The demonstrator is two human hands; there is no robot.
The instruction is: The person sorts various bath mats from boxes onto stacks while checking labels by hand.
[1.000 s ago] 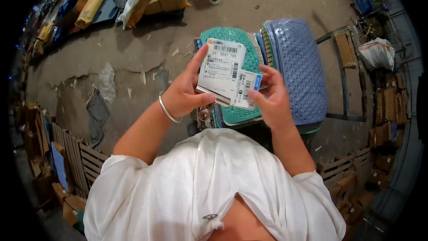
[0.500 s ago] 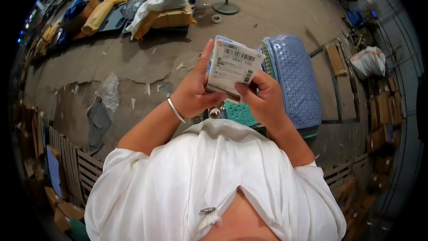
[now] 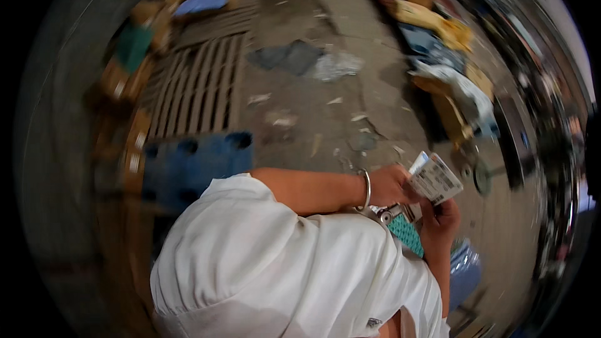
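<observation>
A small stack of white printed labels (image 3: 435,179) with barcodes is held in front of me, right of the view's middle. My left hand (image 3: 393,186), with a silver bangle at its wrist, is closed on the stack's left side. At its lower edge my right hand (image 3: 442,214) pinches it; its fingers are partly hidden. Below my hands shows part of a green textured mat (image 3: 407,235). To the right of my right forearm lies a blue mat (image 3: 464,272) in shiny clear wrap. Motion blurs the picture.
A blue plastic pallet (image 3: 197,159) stands at left, with wooden slatted pallets (image 3: 199,84) beyond it. Cardboard boxes (image 3: 125,78) line the far left. Grey sheeting (image 3: 285,57) and clear plastic film (image 3: 338,66) lie on the floor. Wrapped parcels (image 3: 460,91) sit at upper right.
The view has swung to the left, so the pallets and boxes now show and the parcels stand at upper right. Both hands still hold the labels.
</observation>
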